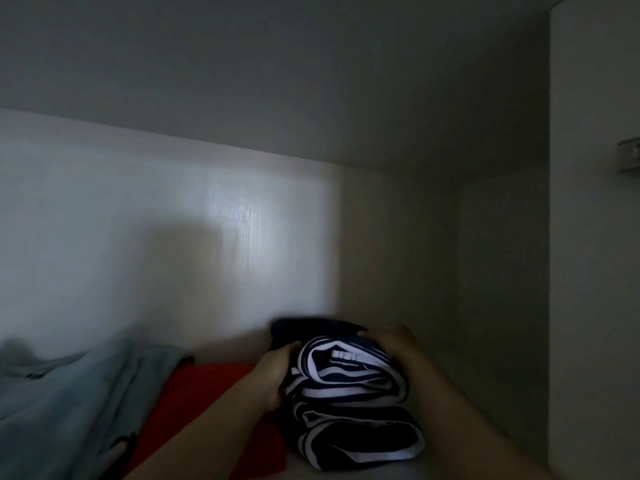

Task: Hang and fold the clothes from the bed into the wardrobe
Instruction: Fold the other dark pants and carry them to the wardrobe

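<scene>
A folded dark navy garment with white stripes (349,403) lies in a bundle on a white wardrobe shelf (398,474). My left hand (277,375) grips its left side, fingers curled into the folds. My right hand (398,341) holds its right far side, fingers curled over the top edge. Both forearms reach in from the bottom of the view. The back part of the bundle is dark and blurred.
A red folded garment (194,403) lies just left of the striped bundle, and a pale blue-grey one (69,393) lies further left. The wardrobe's back panel (173,237), right side wall (502,289) and shelf above enclose the space. A metal hinge (630,157) sits at the right.
</scene>
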